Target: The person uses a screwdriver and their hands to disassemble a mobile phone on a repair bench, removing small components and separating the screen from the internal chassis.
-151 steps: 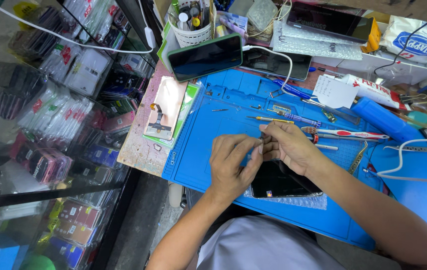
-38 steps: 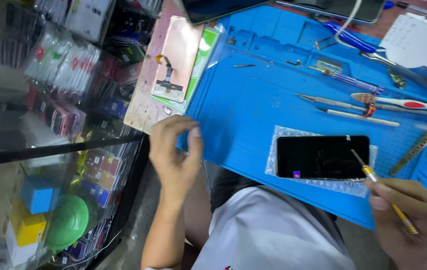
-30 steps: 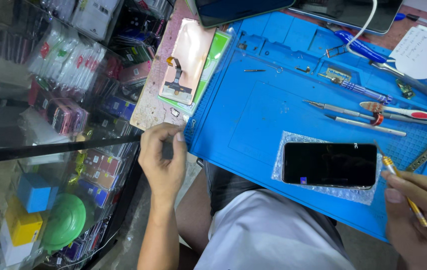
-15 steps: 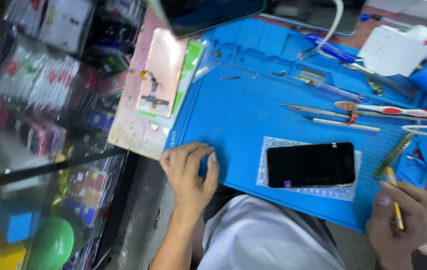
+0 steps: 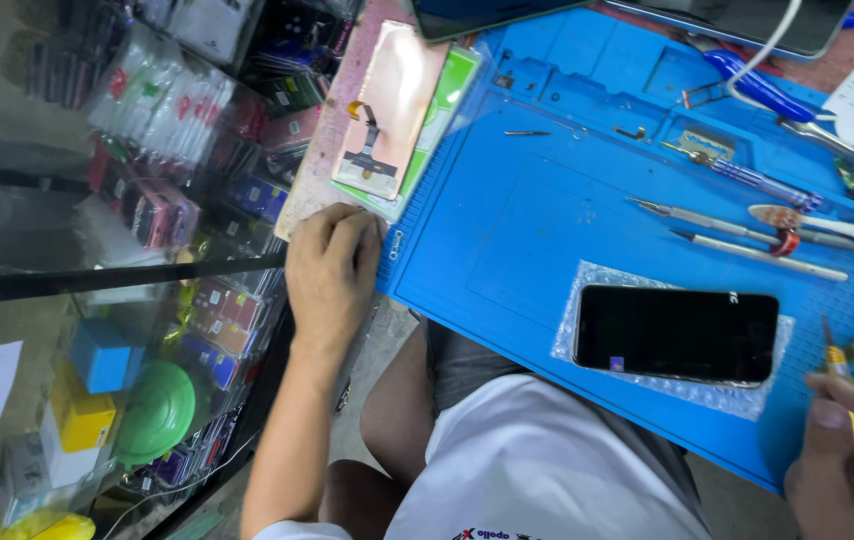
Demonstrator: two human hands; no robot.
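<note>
I note my right hand (image 5: 852,465) at lower right clamped on a screwdriver (image 5: 844,410), left hand (image 5: 332,268) empty, fingers curled at the mat (image 5: 547,200) corner; the phone (image 5: 675,334) at centre right risks scratching from a slipped tip.

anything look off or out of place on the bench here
Little stands out. The black phone lies face up and unbroken on bubble wrap, slightly askew to the blue mat. A pink panel with a flex cable overlaps the mat's left edge. Tools lie loosely scattered.
</note>
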